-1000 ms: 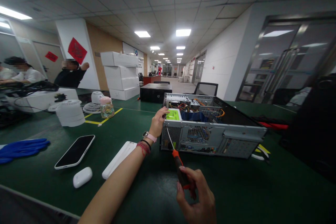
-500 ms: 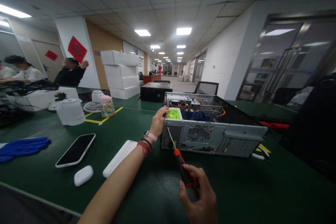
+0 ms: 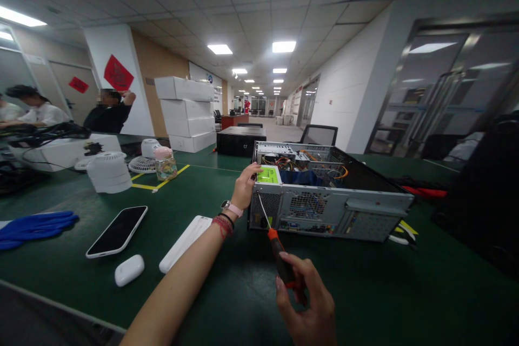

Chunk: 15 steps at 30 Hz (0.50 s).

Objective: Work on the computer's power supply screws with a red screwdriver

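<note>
An open grey computer case [image 3: 324,203] lies on its side on the green table, its back panel toward me, with wires and a bright green part [image 3: 268,175] inside. My left hand [image 3: 244,186] grips the case's near left top corner beside that green part. My right hand [image 3: 306,303] is closed round the handle of a red and black screwdriver [image 3: 275,246]. Its thin shaft points up and left, and the tip rests against the upper left edge of the back panel.
A black phone [image 3: 117,231], a white earbud case [image 3: 128,270] and a white flat slab [image 3: 184,243] lie to the left on the table [image 3: 227,303]. Blue gloves [image 3: 34,225], white fans [image 3: 107,172], a jar [image 3: 164,164], stacked white boxes [image 3: 186,113] and two seated people stand farther left.
The view has shifted slightly. Both hands keep their hold; the screwdriver tip stays at the case's upper left back edge, and my right hand has barely moved.
</note>
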Each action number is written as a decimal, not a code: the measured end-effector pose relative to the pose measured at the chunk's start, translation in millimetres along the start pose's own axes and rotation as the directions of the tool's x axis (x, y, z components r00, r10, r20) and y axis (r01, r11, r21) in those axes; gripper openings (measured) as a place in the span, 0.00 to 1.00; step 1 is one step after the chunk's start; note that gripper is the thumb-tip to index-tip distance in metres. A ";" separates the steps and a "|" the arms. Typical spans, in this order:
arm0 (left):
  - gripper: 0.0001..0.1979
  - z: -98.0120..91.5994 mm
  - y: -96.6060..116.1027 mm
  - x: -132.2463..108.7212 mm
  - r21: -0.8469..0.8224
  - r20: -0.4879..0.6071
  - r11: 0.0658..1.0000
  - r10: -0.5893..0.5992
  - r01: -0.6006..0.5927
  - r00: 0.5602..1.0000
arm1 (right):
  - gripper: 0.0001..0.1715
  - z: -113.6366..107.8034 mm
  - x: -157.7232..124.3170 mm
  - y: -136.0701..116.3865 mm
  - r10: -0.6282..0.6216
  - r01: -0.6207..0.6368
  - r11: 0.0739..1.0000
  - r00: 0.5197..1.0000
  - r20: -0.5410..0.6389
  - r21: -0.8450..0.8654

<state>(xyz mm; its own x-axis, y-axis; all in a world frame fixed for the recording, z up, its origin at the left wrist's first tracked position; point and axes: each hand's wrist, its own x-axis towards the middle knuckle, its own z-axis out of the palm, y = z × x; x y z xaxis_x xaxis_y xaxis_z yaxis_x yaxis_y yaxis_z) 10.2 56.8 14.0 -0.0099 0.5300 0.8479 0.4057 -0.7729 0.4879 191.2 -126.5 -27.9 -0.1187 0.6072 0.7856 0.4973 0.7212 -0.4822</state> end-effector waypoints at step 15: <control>0.25 -0.1 -1.3 -0.8 -0.004 -0.001 1.000 0.019 -0.019 1.000 | 0.16 -0.9 1.2 -0.4 -0.043 0.043 0.999 0.999 -0.010 -0.009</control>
<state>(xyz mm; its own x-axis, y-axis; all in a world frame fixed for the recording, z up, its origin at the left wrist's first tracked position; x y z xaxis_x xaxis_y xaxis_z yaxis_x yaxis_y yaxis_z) 9.6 57.4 12.7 -0.0032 0.5149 0.8572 0.4019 -0.7843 0.4726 191.7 -126.3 -26.4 -0.1317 0.5723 0.8094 0.4993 0.7437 -0.4446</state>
